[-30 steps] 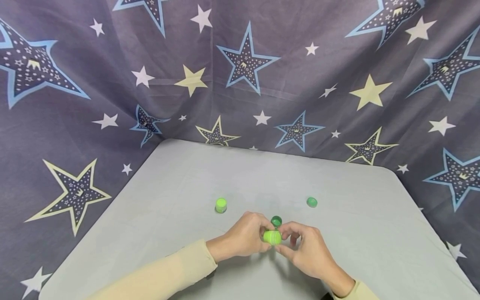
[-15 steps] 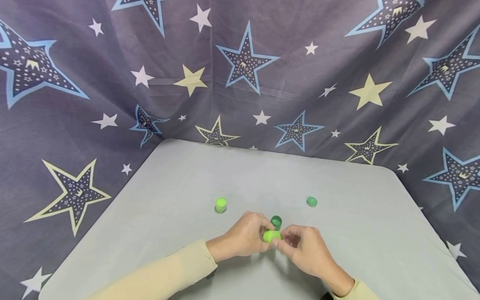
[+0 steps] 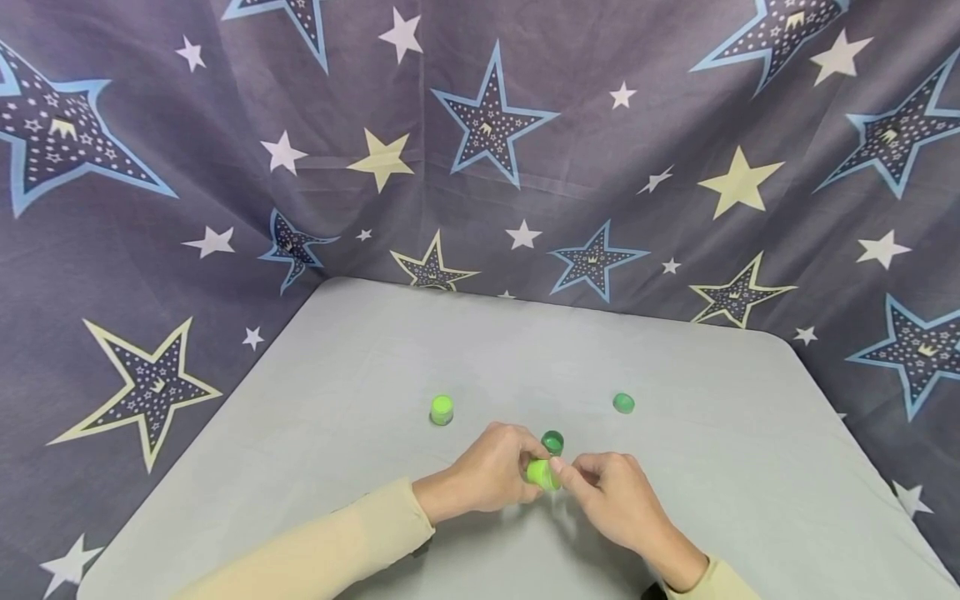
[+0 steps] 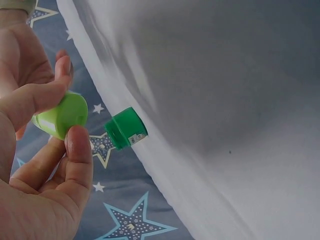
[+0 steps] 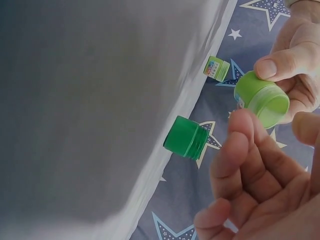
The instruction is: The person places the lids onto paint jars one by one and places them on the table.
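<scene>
My left hand (image 3: pixel 487 473) grips a small light green paint jar (image 3: pixel 537 473) between thumb and fingers, tilted on its side above the table. Its round end points toward my right hand (image 3: pixel 618 504). In the right wrist view, the right fingertips (image 5: pixel 241 120) are at the edge of that jar's end (image 5: pixel 274 109), while the thumb stands apart from it. Whether the fingertips touch cannot be told. Just behind the held jar stands a dark green jar (image 3: pixel 552 442), uncapped, its threaded neck (image 5: pixel 199 142) showing in the right wrist view.
A second light green jar (image 3: pixel 442 410) stands upright to the left. To the right lies a dark green lid (image 3: pixel 623 403). The table has a pale grey cover (image 3: pixel 360 358), and a star-patterned cloth (image 3: pixel 480 208) hangs behind it.
My right thumb and fingers have shifted about the jar's end, pinching toward it and then parting. My left hand keeps its hold in nearly the same place.
</scene>
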Action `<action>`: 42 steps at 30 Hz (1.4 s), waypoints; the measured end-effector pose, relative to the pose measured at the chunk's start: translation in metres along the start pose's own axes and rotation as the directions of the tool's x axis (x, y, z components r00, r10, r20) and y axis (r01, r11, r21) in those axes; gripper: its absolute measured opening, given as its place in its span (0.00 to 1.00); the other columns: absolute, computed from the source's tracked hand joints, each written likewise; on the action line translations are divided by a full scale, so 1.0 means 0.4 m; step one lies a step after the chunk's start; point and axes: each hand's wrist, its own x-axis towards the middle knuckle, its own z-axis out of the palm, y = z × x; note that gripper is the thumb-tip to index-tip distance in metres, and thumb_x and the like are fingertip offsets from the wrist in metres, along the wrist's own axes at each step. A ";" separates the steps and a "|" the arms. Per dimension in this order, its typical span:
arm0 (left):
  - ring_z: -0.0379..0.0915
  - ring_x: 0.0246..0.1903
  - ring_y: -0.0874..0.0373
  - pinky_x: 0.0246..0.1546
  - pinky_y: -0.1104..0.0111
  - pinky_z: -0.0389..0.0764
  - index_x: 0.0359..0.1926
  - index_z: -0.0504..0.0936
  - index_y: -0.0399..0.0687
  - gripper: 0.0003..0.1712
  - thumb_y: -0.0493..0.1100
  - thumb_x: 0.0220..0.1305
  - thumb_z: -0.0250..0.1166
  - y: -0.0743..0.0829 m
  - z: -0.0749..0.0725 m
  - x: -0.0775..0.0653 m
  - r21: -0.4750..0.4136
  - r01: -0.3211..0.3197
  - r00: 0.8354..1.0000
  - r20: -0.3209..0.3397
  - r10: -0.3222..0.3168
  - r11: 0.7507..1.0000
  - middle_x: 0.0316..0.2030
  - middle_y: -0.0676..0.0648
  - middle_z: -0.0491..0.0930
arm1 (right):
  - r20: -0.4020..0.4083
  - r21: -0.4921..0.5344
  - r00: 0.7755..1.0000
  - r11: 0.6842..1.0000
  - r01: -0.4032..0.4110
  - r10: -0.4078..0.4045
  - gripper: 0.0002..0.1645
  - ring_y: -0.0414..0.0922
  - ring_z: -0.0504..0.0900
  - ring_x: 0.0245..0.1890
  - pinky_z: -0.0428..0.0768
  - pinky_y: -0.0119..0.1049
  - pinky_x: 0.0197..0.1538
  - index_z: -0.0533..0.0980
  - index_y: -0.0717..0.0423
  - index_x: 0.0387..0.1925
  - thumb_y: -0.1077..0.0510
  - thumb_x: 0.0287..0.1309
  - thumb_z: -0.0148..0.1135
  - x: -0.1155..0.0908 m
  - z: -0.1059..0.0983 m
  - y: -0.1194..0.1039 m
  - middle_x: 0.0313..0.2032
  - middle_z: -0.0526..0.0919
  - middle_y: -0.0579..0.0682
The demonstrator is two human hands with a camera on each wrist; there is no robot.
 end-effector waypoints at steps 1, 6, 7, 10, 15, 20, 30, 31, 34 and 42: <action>0.75 0.30 0.68 0.32 0.79 0.79 0.42 0.90 0.46 0.19 0.31 0.45 0.81 0.000 0.000 0.000 0.001 0.000 1.000 0.000 0.000 1.000 0.32 0.60 0.82 | -0.005 -0.003 1.000 1.000 0.000 0.000 0.25 0.32 0.58 0.11 0.57 0.26 0.16 0.84 0.46 0.22 0.38 0.71 0.59 0.000 0.000 0.001 0.09 0.64 0.34; 0.75 0.29 0.68 0.31 0.79 0.79 0.42 0.90 0.45 0.20 0.31 0.45 0.81 -0.001 0.000 0.000 0.003 -0.006 1.000 -0.004 0.006 1.000 0.32 0.60 0.82 | -0.062 -0.003 0.996 0.998 0.058 -0.058 0.11 0.34 0.71 0.19 0.71 0.29 0.22 0.84 0.42 0.30 0.43 0.64 0.70 -0.002 0.003 0.006 0.21 0.79 0.35; 0.76 0.29 0.68 0.31 0.79 0.79 0.42 0.90 0.45 0.20 0.32 0.45 0.81 -0.001 0.000 0.000 0.002 -0.006 1.000 -0.003 0.006 1.000 0.32 0.60 0.82 | -0.075 0.000 0.994 0.996 0.084 -0.084 0.07 0.35 0.74 0.21 0.73 0.30 0.24 0.83 0.41 0.32 0.46 0.61 0.73 -0.003 0.003 0.008 0.24 0.81 0.36; 0.77 0.29 0.67 0.31 0.80 0.79 0.43 0.90 0.44 0.19 0.32 0.46 0.81 -0.001 0.000 0.000 -0.002 -0.007 1.000 0.001 0.007 1.000 0.32 0.59 0.82 | -0.103 0.001 0.981 0.986 0.166 -0.165 0.16 0.38 0.78 0.26 0.76 0.32 0.29 0.83 0.41 0.39 0.55 0.50 0.81 -0.005 0.004 0.014 0.32 0.83 0.38; 0.77 0.30 0.67 0.32 0.80 0.79 0.42 0.90 0.44 0.19 0.32 0.46 0.82 0.000 0.000 0.001 0.001 0.000 1.000 0.007 0.000 1.000 0.33 0.59 0.82 | -0.094 -0.015 0.968 0.972 0.233 -0.233 0.28 0.37 0.79 0.28 0.76 0.38 0.38 0.82 0.40 0.45 0.61 0.42 0.85 -0.007 0.002 0.020 0.37 0.84 0.34; 0.77 0.31 0.67 0.33 0.79 0.79 0.43 0.90 0.45 0.20 0.32 0.46 0.82 0.001 0.000 0.002 0.002 0.003 1.000 0.007 -0.003 1.000 0.33 0.59 0.82 | -0.065 -0.012 0.969 0.971 0.239 -0.239 0.30 0.36 0.79 0.28 0.76 0.40 0.40 0.81 0.38 0.47 0.62 0.41 0.85 -0.006 0.000 0.020 0.37 0.83 0.32; 0.77 0.31 0.66 0.33 0.79 0.79 0.42 0.90 0.46 0.19 0.32 0.46 0.82 0.003 -0.001 0.002 0.005 -0.004 1.000 0.008 0.004 1.000 0.32 0.60 0.82 | -0.075 -0.002 0.968 0.971 0.238 -0.238 0.25 0.36 0.79 0.27 0.78 0.37 0.35 0.83 0.38 0.41 0.62 0.43 0.84 -0.002 0.003 0.018 0.33 0.83 0.32; 0.77 0.31 0.66 0.33 0.79 0.79 0.42 0.90 0.46 0.19 0.32 0.46 0.82 0.003 -0.001 0.002 0.005 -0.005 1.000 0.008 0.005 1.000 0.32 0.60 0.82 | -0.075 0.002 0.970 0.972 0.234 -0.233 0.24 0.37 0.79 0.27 0.77 0.35 0.33 0.83 0.38 0.41 0.62 0.43 0.84 -0.002 0.003 0.017 0.33 0.83 0.32; 0.77 0.31 0.67 0.33 0.79 0.78 0.42 0.90 0.46 0.19 0.33 0.46 0.82 0.004 -0.001 0.002 0.011 -0.007 1.000 0.005 0.007 1.000 0.32 0.60 0.82 | -0.074 0.008 0.972 0.975 0.222 -0.221 0.20 0.38 0.79 0.26 0.76 0.32 0.29 0.83 0.40 0.39 0.60 0.46 0.83 -0.001 0.003 0.017 0.32 0.84 0.33; 0.77 0.30 0.67 0.32 0.80 0.79 0.42 0.90 0.45 0.18 0.33 0.47 0.82 0.006 -0.001 0.003 0.012 -0.014 1.000 -0.001 0.014 1.000 0.32 0.59 0.82 | -0.081 0.001 0.974 0.977 0.214 -0.214 0.11 0.34 0.76 0.23 0.74 0.30 0.23 0.83 0.44 0.34 0.53 0.52 0.80 -0.001 0.005 0.015 0.26 0.81 0.33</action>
